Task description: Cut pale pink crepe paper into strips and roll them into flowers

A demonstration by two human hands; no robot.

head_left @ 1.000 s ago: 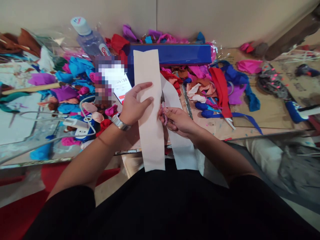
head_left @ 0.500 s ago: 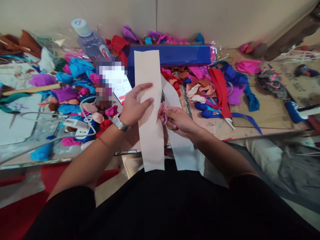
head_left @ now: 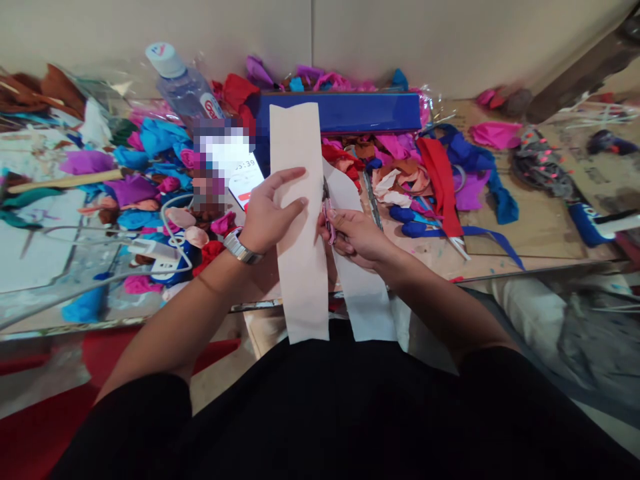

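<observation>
My left hand (head_left: 267, 210) holds a long cream paper strip (head_left: 300, 280), its thumb and forefinger spread over the front face; the other fingers are hidden. The strip reaches from the table down past its front edge to my lap. In my right hand (head_left: 357, 237) is a pair of scissors (head_left: 330, 223) with pink handles, fingers curled round them. The blades point away from me at the strip's right edge, partly hidden by the paper. A second pale, curved paper piece (head_left: 367, 300) hangs to the right, behind my right hand and wrist.
A lit phone (head_left: 245, 170) and a clear bottle (head_left: 187, 93) stand beyond my left hand. Behind the strip lies a blue box (head_left: 370, 111). Crumpled coloured paper scraps (head_left: 133, 190) and a white cable (head_left: 165, 213) cover the left; red strips (head_left: 440, 187) and cardboard (head_left: 530, 233) lie right.
Both hands, the paper strip and the scissors stay almost in the same place. The view has shifted very slightly.
</observation>
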